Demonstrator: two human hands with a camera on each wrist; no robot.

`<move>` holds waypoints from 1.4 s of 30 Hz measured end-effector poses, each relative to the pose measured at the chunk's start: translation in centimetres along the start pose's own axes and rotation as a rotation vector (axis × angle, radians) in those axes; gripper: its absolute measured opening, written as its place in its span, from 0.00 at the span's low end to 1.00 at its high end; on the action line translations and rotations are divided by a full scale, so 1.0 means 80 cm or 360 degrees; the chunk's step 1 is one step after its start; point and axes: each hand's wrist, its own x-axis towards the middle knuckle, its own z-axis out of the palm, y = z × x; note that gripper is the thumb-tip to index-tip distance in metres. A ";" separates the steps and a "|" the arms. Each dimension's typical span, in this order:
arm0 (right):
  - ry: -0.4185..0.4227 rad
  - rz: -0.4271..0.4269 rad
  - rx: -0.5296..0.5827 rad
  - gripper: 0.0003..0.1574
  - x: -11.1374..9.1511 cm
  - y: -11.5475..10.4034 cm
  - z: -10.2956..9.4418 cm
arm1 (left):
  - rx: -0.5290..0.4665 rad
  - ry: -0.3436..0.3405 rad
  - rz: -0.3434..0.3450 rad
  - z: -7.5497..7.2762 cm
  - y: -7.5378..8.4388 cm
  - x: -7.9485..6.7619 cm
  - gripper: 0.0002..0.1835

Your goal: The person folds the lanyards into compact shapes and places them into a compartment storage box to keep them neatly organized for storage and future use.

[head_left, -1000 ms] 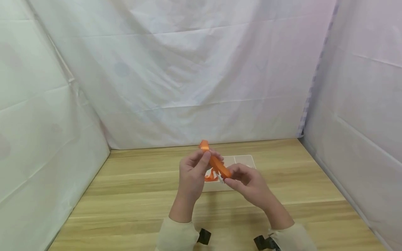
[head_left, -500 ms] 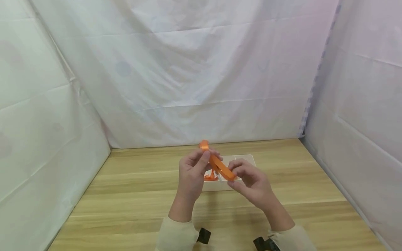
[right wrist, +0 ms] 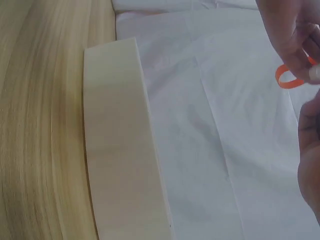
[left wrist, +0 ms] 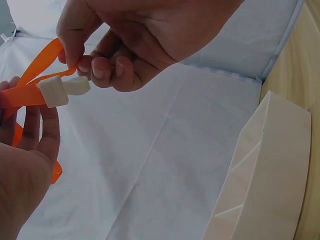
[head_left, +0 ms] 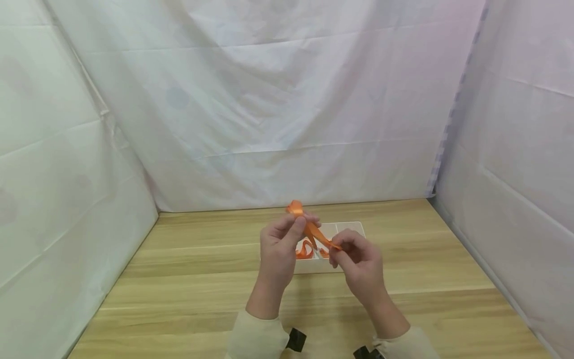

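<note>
An orange lanyard (head_left: 295,208), flat and folded into a bundle, is held up between both hands above the box. Its white plastic clip (left wrist: 54,92) shows at the end of the strap in the left wrist view. My left hand (head_left: 279,249) grips the bundle between thumb and fingers, a loop standing out past the far side. Thumb and fingertips of my right hand (head_left: 360,264) pinch a strand of the strap, drawn out toward the lower right. In the right wrist view, only one small loop of the lanyard (right wrist: 281,80) shows beside the fingers.
Behind and below the hands, a white divided box (head_left: 311,268) stands on the wooden table (head_left: 188,279). More orange strap (head_left: 305,251) lies in one of its compartments. White cloth (head_left: 287,99) hangs at the back and on both sides.
My right hand has pulled a strand outward to the right, away from the bundle, and its fingers now pinch it. The left hand has shifted slightly right, still gripping the lanyard.
</note>
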 end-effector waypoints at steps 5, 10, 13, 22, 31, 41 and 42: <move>-0.0199 -0.0145 0.0218 0.17 0.000 0.006 -0.005 | 0.0003 0.0056 -0.0004 -0.002 0.003 0.001 0.11; -0.0241 -0.0163 0.0223 0.13 -0.002 0.005 -0.007 | 0.0009 0.0054 0.0004 -0.003 0.005 0.003 0.13; -0.0210 -0.0119 0.0145 0.16 -0.003 0.003 -0.006 | 0.0003 0.0044 -0.0006 -0.004 0.005 0.003 0.13; -0.0178 -0.0364 -0.0139 0.15 0.007 0.007 -0.003 | -0.0079 -0.0019 -0.0017 -0.001 0.010 0.005 0.11; -0.0007 -0.0643 -0.0475 0.13 0.013 0.006 0.019 | 0.0011 0.0016 0.0018 0.003 0.011 0.006 0.12; -0.0032 -0.0390 -0.0333 0.10 0.010 -0.003 0.022 | 0.0042 0.0115 -0.0085 0.004 0.013 0.008 0.10; -0.0041 -0.0322 -0.0317 0.13 0.009 -0.005 0.022 | 0.0041 0.0141 -0.0112 0.003 0.013 0.008 0.10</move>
